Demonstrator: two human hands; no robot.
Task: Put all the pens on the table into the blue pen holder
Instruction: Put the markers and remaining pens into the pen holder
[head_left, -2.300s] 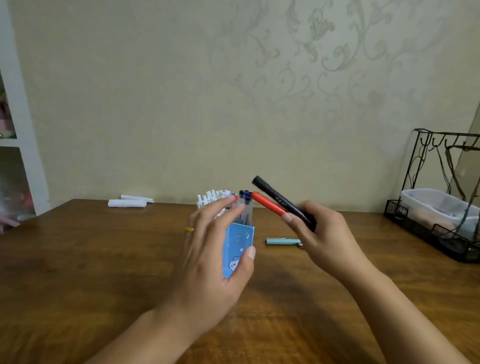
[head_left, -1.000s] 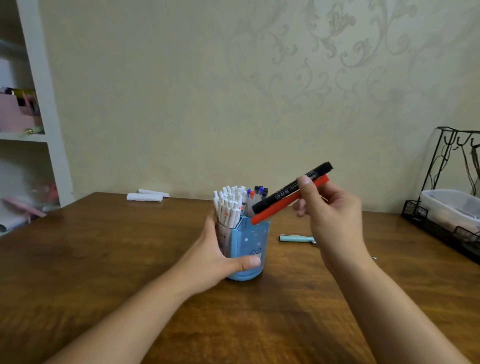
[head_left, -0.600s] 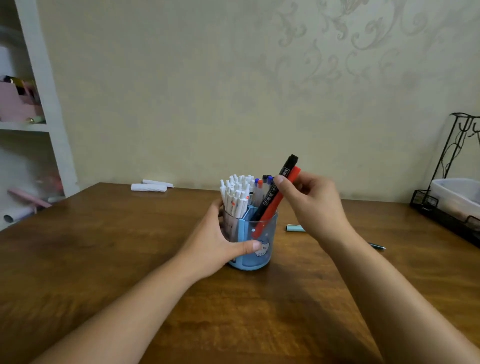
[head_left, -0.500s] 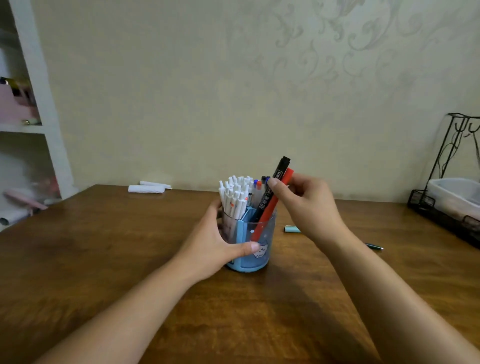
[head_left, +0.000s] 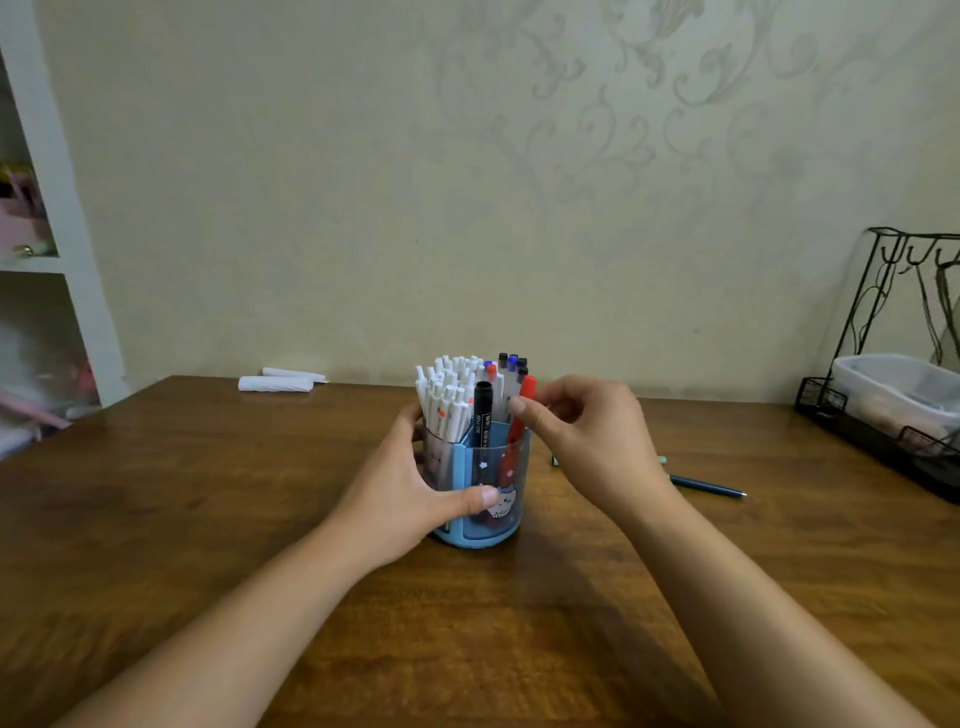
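Note:
The blue pen holder (head_left: 491, 535) stands upright on the wooden table (head_left: 208, 519), packed with several white pens (head_left: 445, 395) and some with blue or black caps. My left hand (head_left: 405, 499) wraps around its left side, thumb across the front. A black marker (head_left: 483, 410) and a red marker (head_left: 528, 388) stand in the front compartment. My right hand (head_left: 587, 441) pinches the top of the red marker. A dark blue pen (head_left: 706, 487) lies on the table to the right. A teal pen (head_left: 662, 459) is mostly hidden behind my right hand.
A black wire rack (head_left: 852, 415) holding a clear plastic container (head_left: 893, 389) stands at the right edge. Two white paper rolls (head_left: 275, 383) lie by the wall at the back left. A white shelf unit (head_left: 78, 270) stands left of the table.
My right hand has lowered the black and red markers fully into the holder. The black marker now stands free, upright, while my left hand keeps gripping the holder.

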